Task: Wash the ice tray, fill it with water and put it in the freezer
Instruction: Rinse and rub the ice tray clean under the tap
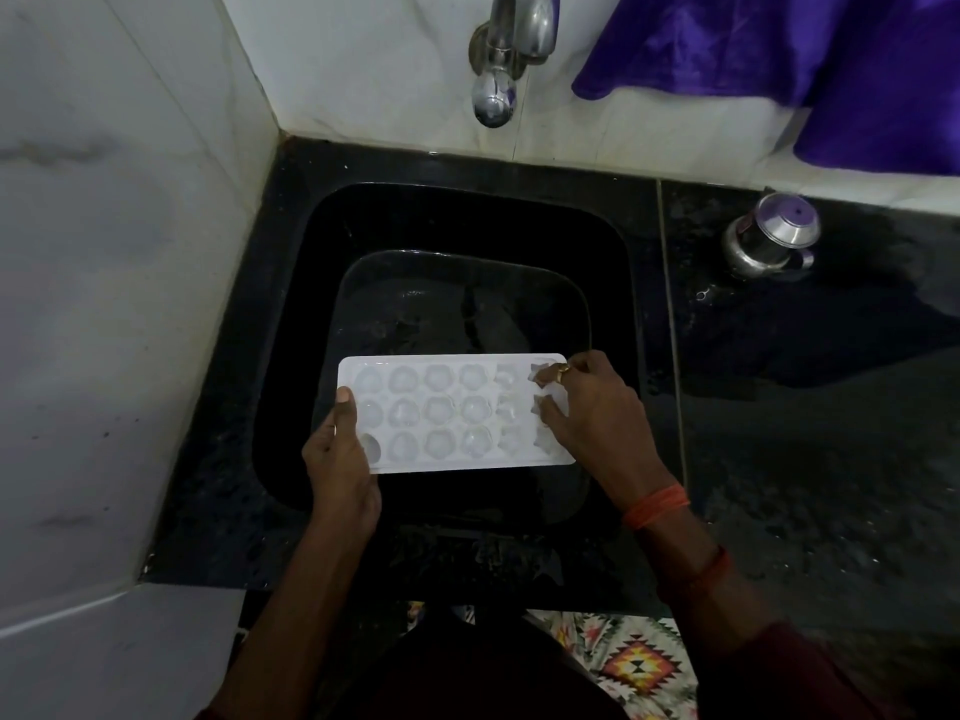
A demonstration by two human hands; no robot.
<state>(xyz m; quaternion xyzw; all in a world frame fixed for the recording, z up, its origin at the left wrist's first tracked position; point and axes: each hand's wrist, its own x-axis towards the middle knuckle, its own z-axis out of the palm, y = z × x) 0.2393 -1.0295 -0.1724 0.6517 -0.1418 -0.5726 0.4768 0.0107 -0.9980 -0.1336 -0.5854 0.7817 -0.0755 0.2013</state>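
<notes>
A white plastic ice tray (441, 413) with several shaped cups is held flat over the black sink (311, 262). My left hand (340, 459) grips the tray's left end, thumb on top of the rim. My right hand (587, 407) rests on the tray's right end, its fingers curled into the cups there. A chrome tap (511, 49) juts from the wall above the sink; no water stream shows under it.
A steel cup (771, 236) stands on the wet black counter (805, 407) at the right. Purple cloth (810, 59) hangs on the back wall. White marble tiles (104, 252) close off the left side.
</notes>
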